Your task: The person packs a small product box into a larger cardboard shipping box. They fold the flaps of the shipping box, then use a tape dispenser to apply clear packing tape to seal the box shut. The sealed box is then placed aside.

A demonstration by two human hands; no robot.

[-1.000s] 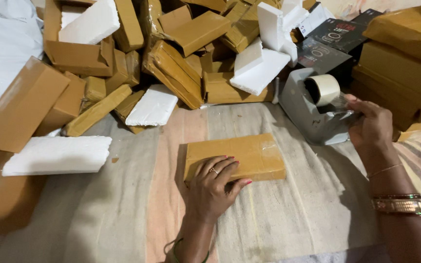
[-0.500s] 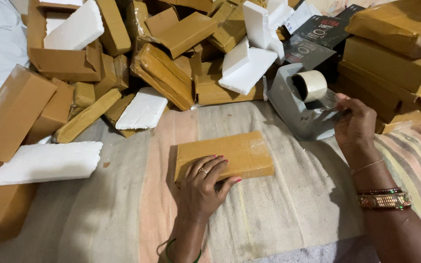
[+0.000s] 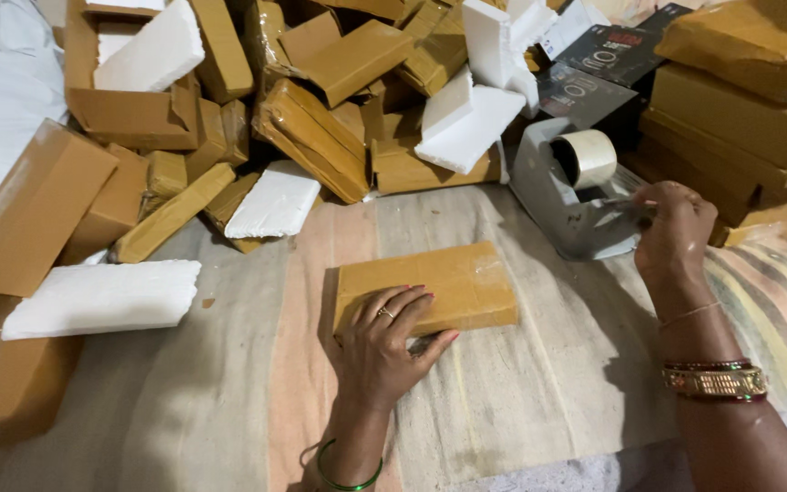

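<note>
Head view: flat tan taped parcel [image 3: 439, 284]

Packing spot, floor-level, looks like a home-run shipping setup. Striped cloth mat [image 3: 539, 383] as work surface, heap of brown taped boxes [image 3: 311, 137], white foam slabs [image 3: 102, 296], grey tape dispenser [image 3: 576, 187], wrapped parcels stacked at right [image 3: 740, 100].

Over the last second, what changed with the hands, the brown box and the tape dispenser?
Little changed. The right hand shifted slightly at the front of the grey tape dispenser, fingers pinched at the tape end. The left hand stayed flat on the brown box lying on the cloth; the box and dispenser kept their places.
</note>
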